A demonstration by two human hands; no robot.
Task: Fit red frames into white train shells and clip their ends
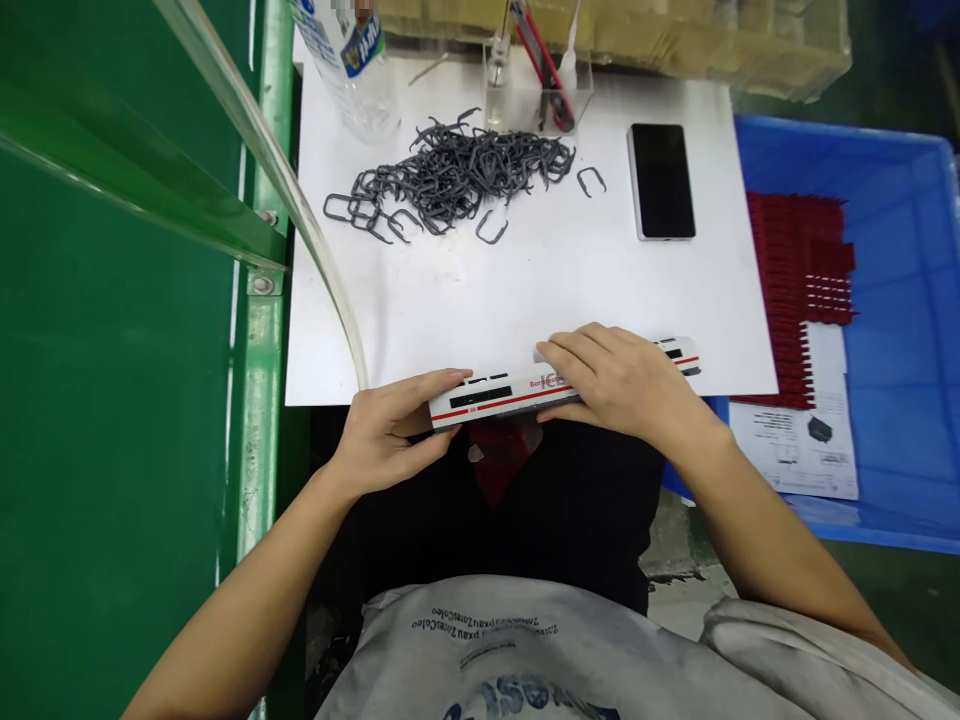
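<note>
- Left hand (pixel 390 430), angled in from seven o'clock: thumb and fingers part-closed, gripping the nine-o'clock end of the model train (pixel 495 402).
- Right hand (pixel 619 380), angled in from four o'clock: curled over its three-o'clock half, holding it.
- Model train: long, smooth, white, red-striped, at the six-o'clock edge of the white tabletop (pixel 427 320).
- Thin grey loops (pixel 480 170) heap towards twelve.

Workshop: heaped parts (pixel 480 165), blue crate (pixel 904 420)
</note>
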